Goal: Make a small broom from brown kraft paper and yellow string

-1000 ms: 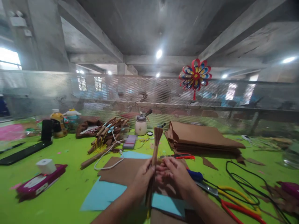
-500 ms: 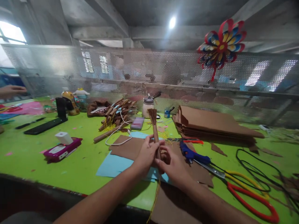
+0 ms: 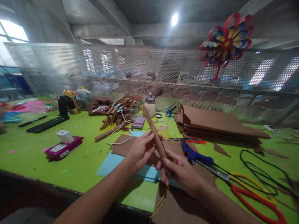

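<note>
Between my hands is a rolled brown paper tube (image 3: 157, 138) with a pleated upper end, tilted with its top to the left. Yellow string (image 3: 161, 202) hangs from its lower end. My left hand (image 3: 143, 147) pinches the tube's middle between thumb and fingers. Lower down, my right hand (image 3: 178, 169) has its thumb on the tube and fingers around the bottom end. Beneath them lie light blue paper sheets (image 3: 109, 165) and brown paper pieces (image 3: 122, 140). A blue glue gun (image 3: 197, 155) lies right of my hands, beside large scissors (image 3: 252, 199) with red and yellow handles.
A pile of similar brown paper rolls (image 3: 119, 112) lies behind, left of a lidded jar (image 3: 150, 105). Folded brown paper (image 3: 217, 124) is stacked at back right. On the left are a purple device (image 3: 63, 148) and a black phone stand (image 3: 48, 123). A perforated metal screen (image 3: 140, 71) stands behind.
The tube has turned from nearly upright to leaning left, and its pleated end has gone from fanned to narrow. My right hand has shifted slightly right. The other person's hand at left has lowered.
</note>
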